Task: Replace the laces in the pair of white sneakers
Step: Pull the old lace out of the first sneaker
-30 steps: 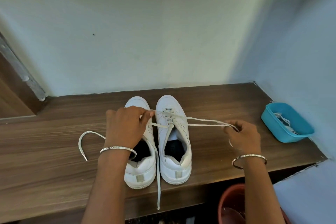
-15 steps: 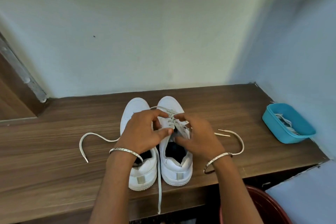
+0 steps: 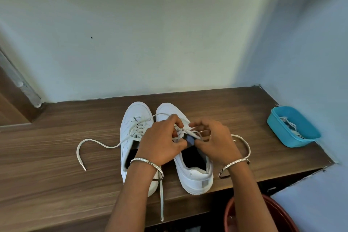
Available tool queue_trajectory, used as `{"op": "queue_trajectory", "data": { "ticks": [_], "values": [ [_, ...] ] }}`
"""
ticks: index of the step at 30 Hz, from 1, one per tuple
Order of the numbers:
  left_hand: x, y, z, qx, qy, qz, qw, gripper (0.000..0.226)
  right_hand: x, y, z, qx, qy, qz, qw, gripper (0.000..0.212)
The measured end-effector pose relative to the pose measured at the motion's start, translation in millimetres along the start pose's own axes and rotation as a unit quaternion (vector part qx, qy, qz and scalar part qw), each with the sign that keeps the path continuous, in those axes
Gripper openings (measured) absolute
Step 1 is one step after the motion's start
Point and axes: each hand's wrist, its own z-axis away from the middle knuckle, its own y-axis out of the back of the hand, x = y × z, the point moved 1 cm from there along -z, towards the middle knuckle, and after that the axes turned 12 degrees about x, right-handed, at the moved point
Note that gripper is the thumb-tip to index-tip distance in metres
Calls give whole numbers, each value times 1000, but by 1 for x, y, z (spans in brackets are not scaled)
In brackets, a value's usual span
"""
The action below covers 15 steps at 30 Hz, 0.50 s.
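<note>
**Both hands on the right sneaker's lace**

Two white sneakers stand side by side on a brown wooden shelf (image 3: 56, 165), almost touching. Each lies lengthwise from the front edge toward the wall, toes to the wall and heels to the person.

The left hand (image 3: 162, 141) and the right hand (image 3: 216, 143) meet over the eyelets of the right sneaker (image 3: 195, 177). The fingers and thumbs of both are curled in, pinching its lace (image 3: 180, 133) between them. A slack loop of that lace curves out over the shelf to the right of the right wrist.

The left sneaker (image 3: 130, 137) is laced across its upper eyelets. One end of its lace (image 3: 94, 141) trails in a curve to the left on the shelf, and the other runs back between the two heels and hangs over the front edge.

Each wrist wears a silver bangle (image 3: 148, 163). A blue tub (image 3: 282, 135) holding more white laces (image 3: 290, 126) sits well apart at the right end of the shelf, beside the side wall. The rim of a red bucket (image 3: 282, 214) shows below the shelf.
</note>
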Motion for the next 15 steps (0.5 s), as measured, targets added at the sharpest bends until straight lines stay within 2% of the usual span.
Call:
{"op": "queue_trajectory", "data": {
  "ticks": [3, 7, 11, 15],
  "values": [
    [2, 0, 0, -2, -2, -13, 1000, 31, -3, -2, 1, 15, 24, -20, 999, 40],
    [13, -6, 1, 56, -27, -70, 996, 25, -8, -6, 2, 74, 63, 23, 995, 25],
    [20, -14, 3, 119, -40, -103, 987, 16, -4, -3, 3, 87, 43, 30, 995, 14],
    [19, -18, 5, 157, -1, -85, 984, 8, -3, -4, 6, 96, 25, 4, 995, 9]
  ]
}}
